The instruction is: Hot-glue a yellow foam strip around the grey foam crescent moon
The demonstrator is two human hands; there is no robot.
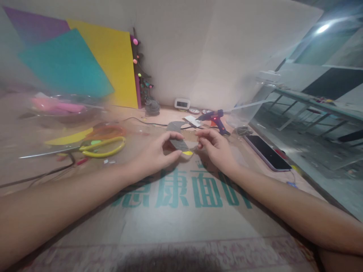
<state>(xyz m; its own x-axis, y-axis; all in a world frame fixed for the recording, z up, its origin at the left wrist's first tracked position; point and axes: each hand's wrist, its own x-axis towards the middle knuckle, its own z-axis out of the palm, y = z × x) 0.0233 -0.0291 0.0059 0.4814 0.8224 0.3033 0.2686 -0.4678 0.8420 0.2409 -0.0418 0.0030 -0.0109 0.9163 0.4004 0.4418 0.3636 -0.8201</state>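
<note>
My left hand (167, 149) pinches a grey curved piece (179, 145) between thumb and fingers, above the printed sheet. The piece looks like a flat crescent, with a small yellow patch (187, 153) at its lower edge; its material is hard to tell. My right hand (213, 145) is at the right end of this piece, its thumb and fingers closed in a pinch. Whether those fingertips grip the piece's edge or something tiny is hidden. Just behind the hands lies a dark blue glue gun (216, 119) with a red light lit.
Yellow-handled scissors (103, 148) lie left, near an orange-handled pair (106, 131) and a cable (61, 172). A phone (267, 153) rests at the right edge. Behind stand a small clock (182, 103), coloured sheets (113, 64) and a clear container (249, 102). A plastic-wrapped pink bundle (64, 106) is far left.
</note>
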